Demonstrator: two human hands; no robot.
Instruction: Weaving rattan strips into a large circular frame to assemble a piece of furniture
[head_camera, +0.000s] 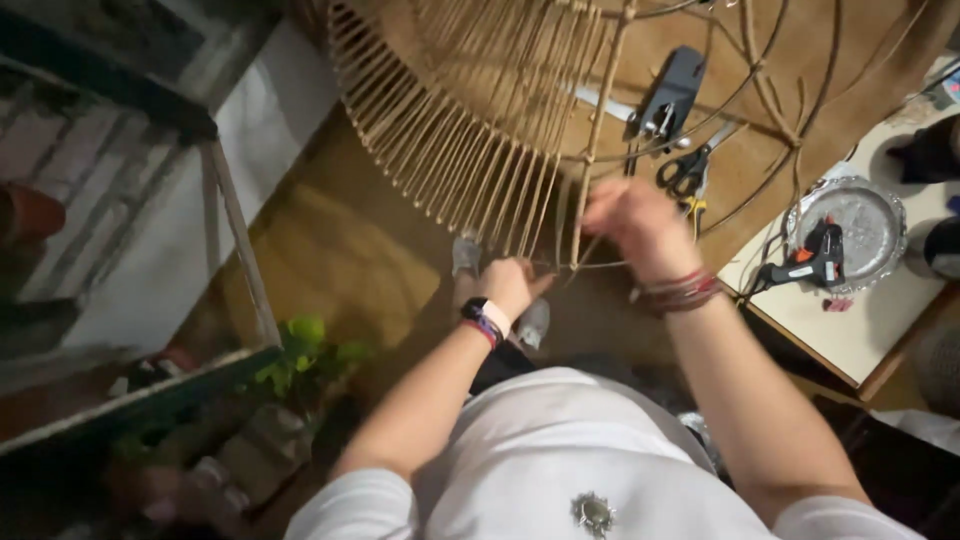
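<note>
Hands work the rattan frame (470, 130): left hand (512, 285) apparently pinches its wire rim (610, 266), right hand (635, 220) closes around a rib. Steady tension suits this binding.

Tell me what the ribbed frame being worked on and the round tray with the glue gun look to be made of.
Ribbed frame: probably rattan or cane, unfinished; thin tan sticks fanned out in rows along dark wire hoops.
Round tray: likely metal, shiny; its silvery embossed rim reflects light.
Both hands, left hand and right hand, are at the frame's lower edge.

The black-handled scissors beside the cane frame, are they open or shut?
Shut: the black-handled scissors lie with both finger loops together, blades closed.
</note>
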